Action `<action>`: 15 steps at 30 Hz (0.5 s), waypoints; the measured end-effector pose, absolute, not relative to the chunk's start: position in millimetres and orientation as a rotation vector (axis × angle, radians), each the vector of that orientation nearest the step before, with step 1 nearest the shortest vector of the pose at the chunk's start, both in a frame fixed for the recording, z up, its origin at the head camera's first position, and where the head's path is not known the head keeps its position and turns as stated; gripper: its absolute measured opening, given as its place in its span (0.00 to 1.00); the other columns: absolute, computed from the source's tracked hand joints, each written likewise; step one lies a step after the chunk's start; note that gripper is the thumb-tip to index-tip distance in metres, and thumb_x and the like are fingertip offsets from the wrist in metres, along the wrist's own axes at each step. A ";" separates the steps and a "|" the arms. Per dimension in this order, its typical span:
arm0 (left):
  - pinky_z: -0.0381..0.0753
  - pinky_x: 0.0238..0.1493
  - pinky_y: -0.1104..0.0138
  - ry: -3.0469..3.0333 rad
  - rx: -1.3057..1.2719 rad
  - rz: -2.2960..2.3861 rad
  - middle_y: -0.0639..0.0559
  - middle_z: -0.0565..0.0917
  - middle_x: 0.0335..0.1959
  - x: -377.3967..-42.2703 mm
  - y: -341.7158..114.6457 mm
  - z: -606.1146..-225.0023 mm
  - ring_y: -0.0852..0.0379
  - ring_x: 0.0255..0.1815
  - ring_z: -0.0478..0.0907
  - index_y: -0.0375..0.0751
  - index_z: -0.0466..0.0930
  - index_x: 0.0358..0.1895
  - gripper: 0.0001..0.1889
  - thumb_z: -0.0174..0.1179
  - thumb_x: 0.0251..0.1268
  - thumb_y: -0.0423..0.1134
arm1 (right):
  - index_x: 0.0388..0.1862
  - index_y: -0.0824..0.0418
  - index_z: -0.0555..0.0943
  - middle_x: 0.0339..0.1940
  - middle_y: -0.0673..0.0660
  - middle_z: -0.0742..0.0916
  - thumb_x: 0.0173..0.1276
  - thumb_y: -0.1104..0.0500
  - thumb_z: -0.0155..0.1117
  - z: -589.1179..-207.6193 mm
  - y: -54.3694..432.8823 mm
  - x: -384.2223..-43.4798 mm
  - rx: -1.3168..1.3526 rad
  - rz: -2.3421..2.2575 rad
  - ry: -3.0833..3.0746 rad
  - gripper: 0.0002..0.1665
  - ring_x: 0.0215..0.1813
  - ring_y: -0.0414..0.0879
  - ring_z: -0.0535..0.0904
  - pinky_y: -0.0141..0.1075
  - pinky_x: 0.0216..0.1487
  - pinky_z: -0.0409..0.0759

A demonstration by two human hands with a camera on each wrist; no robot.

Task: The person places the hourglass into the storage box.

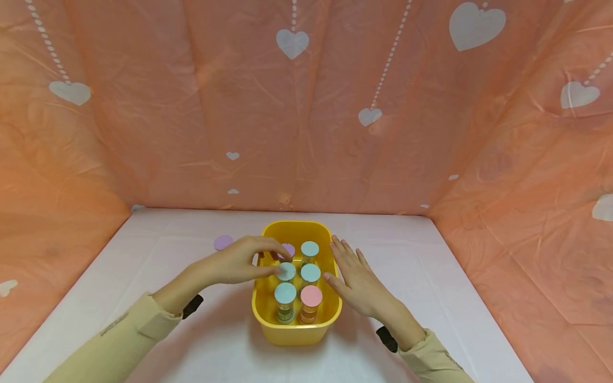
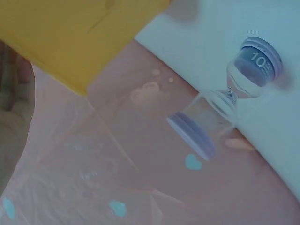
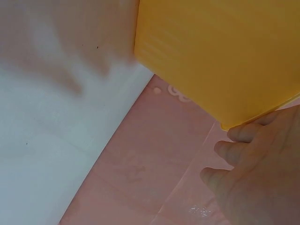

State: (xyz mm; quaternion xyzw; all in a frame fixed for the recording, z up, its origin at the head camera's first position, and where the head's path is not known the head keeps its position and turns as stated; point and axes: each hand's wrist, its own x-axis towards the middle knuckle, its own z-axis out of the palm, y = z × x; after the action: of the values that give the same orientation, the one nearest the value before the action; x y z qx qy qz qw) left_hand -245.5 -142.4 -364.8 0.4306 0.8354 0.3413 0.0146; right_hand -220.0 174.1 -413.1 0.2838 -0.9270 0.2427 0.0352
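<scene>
**Over a yellow bin of sand timers, both hands at the rim**

From the head camera, a yellow bin [image 1: 297, 319] sits near the front middle of a white table [image 1: 431, 266], with bare tabletop on every side of it. Five sand timers stand upright inside in two rows: three teal-capped, one pink-capped timer [image 1: 311, 303] at the near right, and a purple-capped timer [image 1: 289, 249] at the far left. The left hand [image 1: 239, 261] reaches over the bin's left wall, fingers curled, their tips pinching the cap of the middle-left teal timer [image 1: 286, 272]. The right hand [image 1: 356, 279] lies relaxed with fingers straight, flat against the outside of the bin's right wall, gripping nothing. Another purple timer [image 1: 223, 242] stands alone on the table, left of the bin and apart from it. Peach sheeting with white hearts [image 1: 292, 42] closes the table on three sides.

At the left wrist, the bin's yellow wall [image 2: 79, 37] fills the upper left, part of the hand at the left edge. The lone purple timer [image 2: 225, 103] stands on the white surface, marked 10 on its cap, well clear of the bin.

At the right wrist, the bin's outer wall [image 3: 220, 56] meets the straight fingers [image 3: 248, 133] at its edge; open white table [image 3: 51, 140] spreads beside it.
</scene>
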 end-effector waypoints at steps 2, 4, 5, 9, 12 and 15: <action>0.83 0.47 0.63 2.643 1.312 1.123 0.52 0.88 0.51 -245.1 -148.8 -365.4 0.53 0.46 0.83 0.43 0.86 0.57 0.16 0.71 0.68 0.34 | 0.85 0.65 0.50 0.87 0.58 0.51 0.83 0.40 0.49 -413.2 173.6 -219.6 0.874 0.747 -2.849 0.46 0.86 0.59 0.45 0.62 0.82 0.41; 0.83 0.49 0.61 2.701 1.277 1.175 0.52 0.88 0.51 -245.2 -155.9 -366.5 0.55 0.47 0.83 0.42 0.85 0.58 0.17 0.71 0.66 0.33 | 0.85 0.65 0.50 0.87 0.59 0.51 0.83 0.40 0.49 -413.2 173.6 -219.2 0.875 0.748 -2.848 0.46 0.86 0.60 0.45 0.63 0.82 0.41; 0.83 0.48 0.61 2.732 1.250 1.199 0.52 0.88 0.51 -245.3 -159.5 -367.2 0.56 0.47 0.82 0.42 0.85 0.58 0.17 0.71 0.66 0.33 | 0.85 0.66 0.50 0.87 0.59 0.52 0.83 0.40 0.49 -413.2 173.6 -219.0 0.875 0.749 -2.846 0.46 0.86 0.60 0.46 0.63 0.82 0.41; 0.82 0.50 0.61 2.830 1.129 1.312 0.54 0.87 0.54 -246.1 -174.9 -372.4 0.57 0.51 0.82 0.44 0.85 0.59 0.17 0.70 0.68 0.34 | 0.85 0.66 0.51 0.87 0.59 0.52 0.83 0.41 0.49 -413.2 173.7 -218.7 0.874 0.750 -2.843 0.45 0.86 0.61 0.46 0.63 0.82 0.41; 0.81 0.51 0.65 2.877 1.039 1.393 0.55 0.87 0.56 -246.8 -187.1 -377.4 0.57 0.52 0.82 0.46 0.85 0.60 0.17 0.68 0.70 0.34 | 0.85 0.65 0.51 0.87 0.59 0.52 0.83 0.41 0.49 -413.0 173.7 -218.6 0.871 0.753 -2.845 0.45 0.86 0.60 0.46 0.63 0.82 0.41; 0.80 0.51 0.67 2.929 0.975 1.446 0.54 0.87 0.57 -247.8 -199.5 -383.0 0.57 0.52 0.82 0.46 0.85 0.60 0.17 0.68 0.70 0.34 | 0.85 0.65 0.51 0.87 0.59 0.52 0.83 0.41 0.49 -412.9 173.5 -218.7 0.872 0.758 -2.846 0.45 0.86 0.61 0.46 0.63 0.82 0.41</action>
State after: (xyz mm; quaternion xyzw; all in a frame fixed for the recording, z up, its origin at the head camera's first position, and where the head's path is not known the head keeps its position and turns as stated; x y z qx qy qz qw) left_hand -247.8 -199.5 -383.0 0.2836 0.8516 0.4203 -0.1332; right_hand -218.7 173.5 -412.9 0.2836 -0.9260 0.2468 0.0348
